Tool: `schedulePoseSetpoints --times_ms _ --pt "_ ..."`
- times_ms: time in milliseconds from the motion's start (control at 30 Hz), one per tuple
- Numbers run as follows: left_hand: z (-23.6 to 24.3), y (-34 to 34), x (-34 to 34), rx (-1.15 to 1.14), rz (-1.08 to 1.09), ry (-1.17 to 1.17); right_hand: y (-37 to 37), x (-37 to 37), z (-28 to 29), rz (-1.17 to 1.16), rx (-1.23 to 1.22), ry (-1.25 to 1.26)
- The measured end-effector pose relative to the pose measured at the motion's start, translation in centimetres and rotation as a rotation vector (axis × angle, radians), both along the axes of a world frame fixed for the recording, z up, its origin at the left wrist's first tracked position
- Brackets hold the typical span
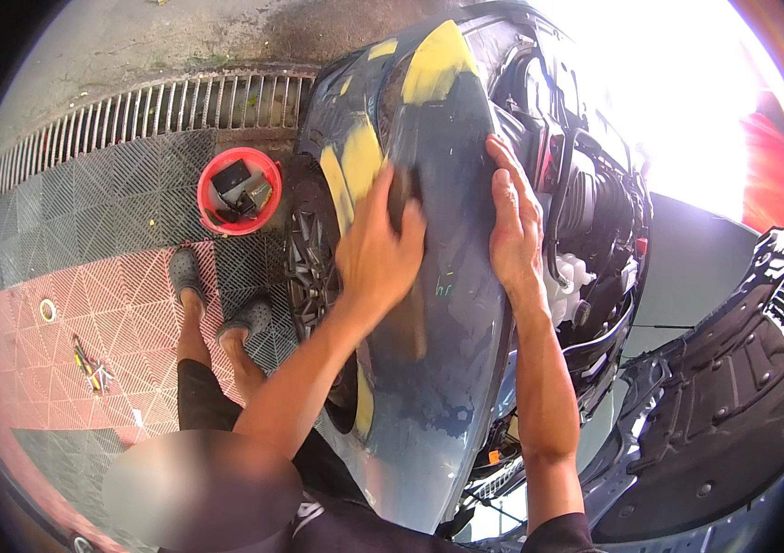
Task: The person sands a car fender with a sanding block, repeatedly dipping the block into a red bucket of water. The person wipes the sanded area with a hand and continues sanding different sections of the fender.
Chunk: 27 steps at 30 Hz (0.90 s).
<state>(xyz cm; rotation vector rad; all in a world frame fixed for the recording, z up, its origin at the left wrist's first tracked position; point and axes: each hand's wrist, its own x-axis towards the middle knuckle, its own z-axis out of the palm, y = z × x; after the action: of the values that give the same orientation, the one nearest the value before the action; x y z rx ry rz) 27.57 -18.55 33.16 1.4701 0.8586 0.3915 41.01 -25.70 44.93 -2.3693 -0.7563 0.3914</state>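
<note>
Work at the front wing of a car. Grey-blue panel (466, 369), bare and patchy, with yellow patches (438, 64) at its far end and around the wheel arch. This panel lies directly under both hands, between the wheel (309, 258) and the uncovered engine bay (585, 203).

Left hand (380, 251): on the wheel side of the panel, thumb spread from the fingers. Appears to grasp a long brownish block (418, 332), set lengthwise on the panel; both are blurred, so the exact grip is hard to read. Lengthwise set probably lets the block follow the panel's long curve.

Right hand (514, 235): grasps nothing visible, fingers extended along the panel's edge beside the engine bay. Likely there for balance or to steady the person leaning over; pressure cannot be told.

Red bucket (203, 191) on the tiled floor (175, 175), near the wheel, dark and grey pieces inside. Placed close to the feet, presumably for easy reach. Grey clogs (186, 275) beside it, toes toward the drain grate (198, 103).

Farther off on the tiles: a pale ring (41, 311) and a small yellow-and-black item (88, 369), purpose unclear, well apart from the panel.
</note>
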Motion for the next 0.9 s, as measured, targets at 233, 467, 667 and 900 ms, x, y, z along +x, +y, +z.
schedulePoseSetpoints --times_ms 233,467,667,900 --pt "0.4 8.6 10.4 0.055 0.068 0.08 1.1 0.0 -0.6 0.054 0.002 -0.035" --pt "0.6 0.0 -1.2 -0.032 0.053 0.005 -0.2 0.0 -0.2 0.022 -0.041 -0.049" --pt "0.7 8.5 9.4 0.027 0.04 0.112 0.7 -0.1 -0.7 0.04 0.003 -0.023" --pt "-0.1 0.0 0.0 -0.012 0.06 -0.022 0.2 0.1 0.0 0.027 -0.036 -0.036"
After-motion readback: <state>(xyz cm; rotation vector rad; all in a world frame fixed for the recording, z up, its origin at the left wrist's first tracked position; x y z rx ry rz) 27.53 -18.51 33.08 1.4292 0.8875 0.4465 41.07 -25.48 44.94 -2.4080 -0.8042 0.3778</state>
